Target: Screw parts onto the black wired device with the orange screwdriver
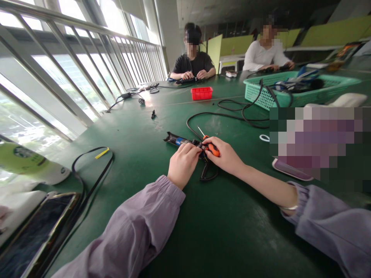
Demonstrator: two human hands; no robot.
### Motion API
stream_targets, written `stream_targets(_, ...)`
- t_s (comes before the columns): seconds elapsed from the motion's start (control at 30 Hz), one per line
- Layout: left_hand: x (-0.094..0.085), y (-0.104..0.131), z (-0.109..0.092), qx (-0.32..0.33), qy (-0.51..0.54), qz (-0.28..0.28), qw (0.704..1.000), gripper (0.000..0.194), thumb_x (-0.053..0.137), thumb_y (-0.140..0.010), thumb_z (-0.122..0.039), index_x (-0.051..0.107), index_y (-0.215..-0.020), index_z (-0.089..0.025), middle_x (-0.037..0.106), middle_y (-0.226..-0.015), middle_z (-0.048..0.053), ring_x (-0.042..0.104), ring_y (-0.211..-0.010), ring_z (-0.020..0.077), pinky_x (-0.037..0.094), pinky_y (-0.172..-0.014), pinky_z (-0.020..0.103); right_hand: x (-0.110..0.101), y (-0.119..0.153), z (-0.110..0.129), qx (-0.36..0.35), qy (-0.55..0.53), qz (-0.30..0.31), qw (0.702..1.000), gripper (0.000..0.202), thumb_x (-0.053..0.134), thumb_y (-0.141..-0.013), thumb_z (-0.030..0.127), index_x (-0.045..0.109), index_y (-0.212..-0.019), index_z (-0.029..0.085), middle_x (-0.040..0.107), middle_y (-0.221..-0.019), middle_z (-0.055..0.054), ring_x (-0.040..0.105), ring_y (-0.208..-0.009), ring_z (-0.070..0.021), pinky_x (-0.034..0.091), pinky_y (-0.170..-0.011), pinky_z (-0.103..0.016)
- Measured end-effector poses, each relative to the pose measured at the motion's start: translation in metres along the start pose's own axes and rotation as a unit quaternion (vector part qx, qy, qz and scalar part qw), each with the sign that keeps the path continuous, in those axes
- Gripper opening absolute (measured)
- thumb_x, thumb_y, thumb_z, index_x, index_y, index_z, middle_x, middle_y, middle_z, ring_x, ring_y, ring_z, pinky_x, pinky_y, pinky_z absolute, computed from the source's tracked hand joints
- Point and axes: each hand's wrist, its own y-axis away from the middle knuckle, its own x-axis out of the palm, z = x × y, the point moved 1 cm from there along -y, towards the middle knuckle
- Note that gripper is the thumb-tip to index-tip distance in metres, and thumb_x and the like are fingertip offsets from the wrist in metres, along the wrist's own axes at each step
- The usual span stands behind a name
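Observation:
In the middle of the table lies a black, long-bodied corded device (173, 139) with a blue band and a black loop at its near side. My left hand (183, 161) is closed around its body, fingertips at the joint near the middle. A screwdriver (213, 150) with an orange-and-black handle sits in my closed right hand (227, 157), its thin metal shaft pointing up and away. The right fingertips meet the left ones at the device, and both hands hide that part. A black cable (203, 113) curves near the device toward the basket.
A green basket (257, 94) with tools and cables stands back right, a red tray (202, 94) at the back middle. A small black part (153, 114) lies beyond my hands. Left are a phone (37, 227), strap (95, 181) and bottle (31, 162). Two people sit opposite.

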Motion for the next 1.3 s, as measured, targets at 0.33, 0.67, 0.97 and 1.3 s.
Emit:
stream_targets(0.33, 0.001, 0.004, -0.003, 0.025, -0.093, 0.027, 0.995, 0.019, 0.054, -0.084, -0.017, 0.067, -0.095, -0.025, 0.061, -0.088, 0.001, 0.056, -0.078, 0.0138, 0.046, -0.065, 0.025, 0.0, 0.001, 0.002, 0.029, 0.002, -0.007, 1.0, 0.033, 0.051, -0.076, 0.024, 0.05, -0.109, 0.021, 0.062, -0.106, -0.007, 0.061, -0.092, -0.0219, 0.047, -0.081, -0.036)
stream_targets(0.67, -0.004, -0.001, 0.025, -0.06, -0.01, 0.077, 0.995, 0.051, 0.052, -0.086, -0.037, 0.042, -0.133, -0.017, 0.05, -0.133, 0.01, 0.043, -0.124, 0.0236, 0.032, -0.107, 0.045, -0.039, -0.006, 0.035, -0.002, -0.073, -0.17, 0.983, 0.009, 0.052, -0.08, 0.026, 0.055, -0.086, 0.021, 0.064, -0.072, -0.001, 0.06, -0.06, -0.0137, 0.047, -0.061, -0.026)
stream_targets(0.97, -0.004, -0.001, 0.024, -0.066, -0.029, 0.099, 0.992, 0.044, 0.053, -0.086, -0.039, 0.051, -0.125, -0.019, 0.056, -0.119, 0.007, 0.045, -0.115, 0.0237, 0.033, -0.104, 0.044, -0.062, 0.0, 0.07, -0.065, -0.05, -0.165, 0.983, 0.026, 0.046, -0.08, 0.019, 0.056, -0.056, 0.02, 0.057, -0.053, 0.002, 0.05, -0.049, -0.0111, 0.036, -0.048, -0.024)
stream_targets(1.3, -0.003, 0.0, 0.023, -0.08, -0.03, 0.088, 0.992, 0.041, 0.054, -0.085, -0.04, 0.052, -0.121, -0.021, 0.056, -0.115, 0.007, 0.045, -0.109, 0.0244, 0.036, -0.097, 0.042, -0.059, -0.002, 0.062, -0.07, -0.025, -0.16, 0.984, 0.025, 0.046, -0.079, 0.018, 0.055, -0.056, 0.021, 0.057, -0.053, 0.002, 0.051, -0.049, -0.0117, 0.037, -0.049, -0.025)
